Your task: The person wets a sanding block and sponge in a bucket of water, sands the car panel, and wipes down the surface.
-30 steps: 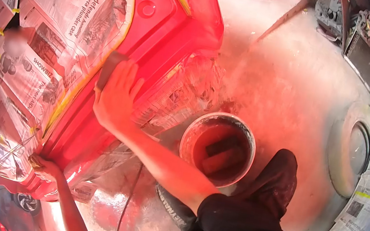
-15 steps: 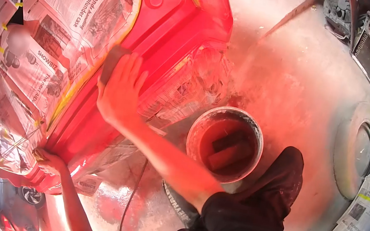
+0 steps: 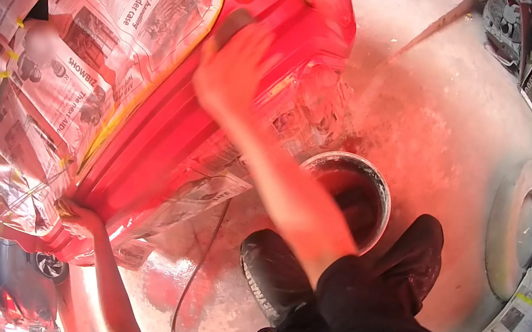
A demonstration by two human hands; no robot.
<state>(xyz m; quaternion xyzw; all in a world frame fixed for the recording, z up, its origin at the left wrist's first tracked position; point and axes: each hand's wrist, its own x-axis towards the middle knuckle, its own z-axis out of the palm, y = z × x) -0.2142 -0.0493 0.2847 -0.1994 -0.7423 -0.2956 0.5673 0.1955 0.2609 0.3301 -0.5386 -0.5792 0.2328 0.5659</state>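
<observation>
Dark block point(image 3: 233, 24) is grasped in the right hand point(image 3: 231, 79) over the red panel point(image 3: 149, 146); whether the left hand point(image 3: 81, 220) grips anything, I can't tell

The right hand point(image 3: 228, 79), a bit blurry, holds a dark block point(image 3: 235, 22) on the red car point(image 3: 156, 130). The left hand point(image 3: 81, 221) is at the car's other end. Newspaper point(image 3: 86, 41) covers part, with yellow tape point(image 3: 104, 133) along its edge. A bucket point(image 3: 387, 204) stands on the floor point(image 3: 443, 118).
</observation>
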